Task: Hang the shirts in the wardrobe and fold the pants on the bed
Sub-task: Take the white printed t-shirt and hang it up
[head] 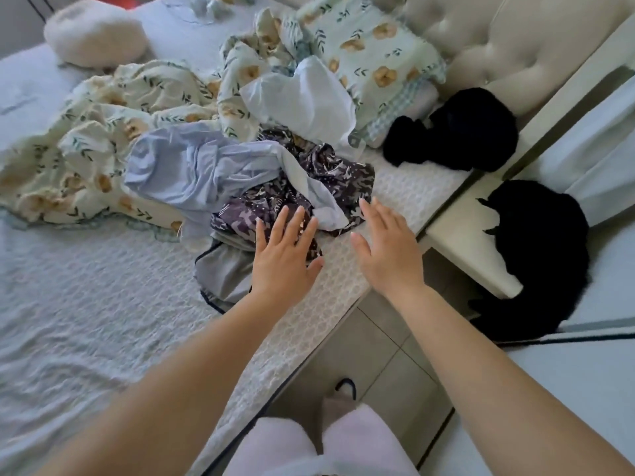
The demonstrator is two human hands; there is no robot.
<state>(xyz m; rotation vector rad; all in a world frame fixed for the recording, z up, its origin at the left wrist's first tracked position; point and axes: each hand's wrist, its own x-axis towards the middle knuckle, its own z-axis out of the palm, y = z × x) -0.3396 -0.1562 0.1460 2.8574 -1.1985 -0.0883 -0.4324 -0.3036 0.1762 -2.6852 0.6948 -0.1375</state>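
Head camera view: a heap of clothes (275, 187) lies near the right edge of the bed (103, 304). It includes a pale blue shirt (192, 166), a purple patterned garment (330, 176), a white garment (302, 97) behind, and a grey garment with dark trim (223, 269) in front. The left hand (285, 259), fingers straight and spread, is over the patterned garment's near edge; contact is unclear. The right hand (388, 249), equally flat and holding nothing, is just beside the heap. A floral blanket (103, 108) lies crumpled behind, with a floral pillow (371, 46) by the headboard (498, 39).
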